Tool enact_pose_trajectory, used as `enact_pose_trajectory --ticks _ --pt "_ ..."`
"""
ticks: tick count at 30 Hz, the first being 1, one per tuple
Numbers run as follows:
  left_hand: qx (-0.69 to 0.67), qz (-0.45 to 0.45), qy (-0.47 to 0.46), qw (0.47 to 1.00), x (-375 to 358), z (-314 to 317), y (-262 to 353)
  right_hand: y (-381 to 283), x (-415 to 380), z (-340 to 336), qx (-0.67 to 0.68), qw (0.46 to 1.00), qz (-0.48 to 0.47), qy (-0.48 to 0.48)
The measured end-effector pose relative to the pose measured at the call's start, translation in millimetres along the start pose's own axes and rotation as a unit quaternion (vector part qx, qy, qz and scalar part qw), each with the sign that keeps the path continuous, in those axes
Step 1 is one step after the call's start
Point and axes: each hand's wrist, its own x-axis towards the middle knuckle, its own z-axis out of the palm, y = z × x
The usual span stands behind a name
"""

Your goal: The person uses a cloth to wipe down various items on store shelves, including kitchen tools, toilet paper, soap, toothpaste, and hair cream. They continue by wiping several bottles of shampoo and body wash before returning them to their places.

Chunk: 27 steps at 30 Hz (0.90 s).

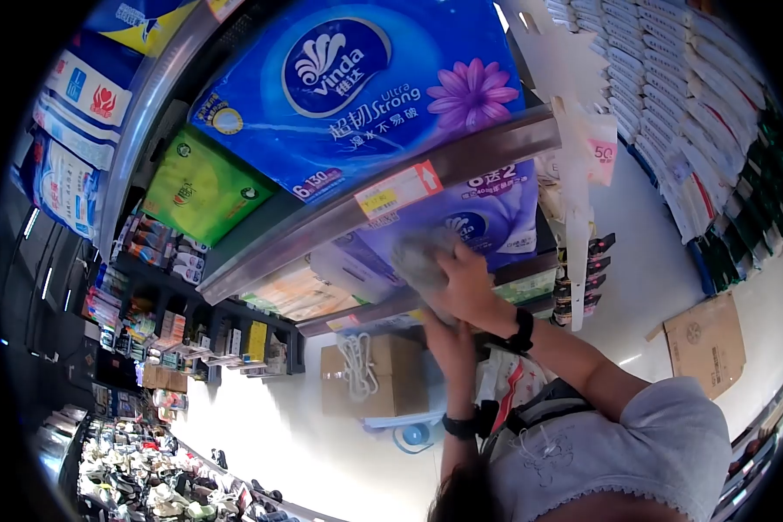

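A bunched grey cloth (424, 259), blurred by motion, is in my right hand (471, 283), whose fingers are closed round its upper right side. Just below, my left hand (450, 346) is closed at the cloth's lower end, its fingers partly hidden. The cloth overlaps a purple Vinda tissue pack (505, 217) on the lower shelf. Above my hands runs the shelf edge (487, 143) with a yellow and red price tag (398, 190). On that shelf stands a large blue Vinda tissue pack (348, 96), with a green tissue pack (204, 187) to its left.
A cardboard box (400, 370) with a white cord (355, 365) stands on the floor below the shelf. A flattened carton (706, 344) lies at right, near tall stacks of white packs (661, 96). Shoes (165, 470) cover the lower left. A white perforated post (576, 217) ends the shelf.
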Motion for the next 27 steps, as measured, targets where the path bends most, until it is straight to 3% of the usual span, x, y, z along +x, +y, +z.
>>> enact_pose_trajectory --ticks 2,4,8,11,14,16,18,20,22,25,27 --pt "0.04 0.077 0.039 0.995 24.7 -11.1 15.2 -13.1 25.2 -8.3 0.013 0.999 -0.001 0.047" --pt "0.045 0.054 0.016 0.997 45.4 -0.9 8.6 -17.3 42.4 -9.1 0.009 0.998 0.005 0.062" --pt "0.048 0.036 -0.095 0.994 46.8 14.9 -22.6 12.5 12.9 12.1 -0.031 0.998 -0.047 -0.023" --pt "0.014 0.102 -0.126 0.987 23.8 34.6 -71.6 40.1 -35.3 18.0 -0.067 0.995 -0.016 -0.075" --pt "0.046 0.004 -0.169 0.985 -8.1 43.0 -111.5 51.4 -59.3 10.3 -0.071 0.99 0.037 -0.112" --pt "0.064 -0.017 -0.147 0.987 -8.1 36.4 -87.8 52.9 -54.6 0.0 -0.069 0.988 0.061 -0.122" --pt "0.095 -0.023 -0.103 0.99 -2.6 19.2 -33.2 35.9 -30.7 -27.2 -0.022 0.995 0.095 -0.013" --pt "0.105 0.125 -0.037 0.986 22.9 4.2 15.3 21.2 -4.5 -54.6 -0.003 0.989 0.111 0.102" --pt "0.124 0.184 -0.01 0.975 45.8 2.5 67.0 19.1 26.3 -72.4 -0.015 0.969 0.108 0.222" --pt "0.125 0.197 -0.015 0.972 58.5 16.8 96.5 26.5 41.6 -84.1 0.045 0.965 0.109 0.234" --pt "0.118 0.189 -0.025 0.974 63.0 37.5 73.4 46.3 15.8 -75.1 -0.065 0.975 0.12 0.175"
